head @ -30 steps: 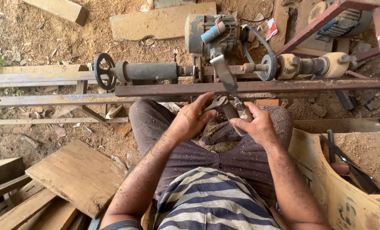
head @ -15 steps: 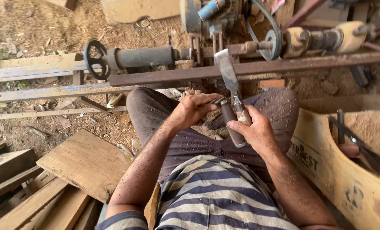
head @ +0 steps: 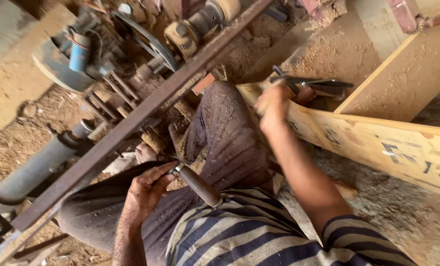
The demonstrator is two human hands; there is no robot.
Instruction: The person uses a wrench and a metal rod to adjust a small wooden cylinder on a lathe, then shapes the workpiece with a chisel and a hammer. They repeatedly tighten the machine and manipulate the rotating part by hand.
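My left hand [head: 145, 189] grips a chisel with a dark wooden handle [head: 198, 185] that lies across my lap; its blade end is hidden under my fingers. My right hand [head: 273, 103] reaches out to the right, over the rim of a plywood box [head: 377, 143], and is closed among dark metal tools [head: 311, 83] that stick out of it. Motion blur keeps me from telling exactly which tool the fingers hold. I sit on the ground in a striped shirt and dusty trousers, facing a wood lathe [head: 131, 74].
A long rusty steel bar [head: 146, 113] of the lathe frame runs diagonally in front of my knees. A belt wheel [head: 146, 39], a blue motor part [head: 79, 51] and a grey cylinder [head: 37, 165] sit behind it. Sawdust covers the ground.
The view has swung right and tilted. My right hand left the chisel and reached out to the tools in the plywood box; my left hand now holds the chisel alone.
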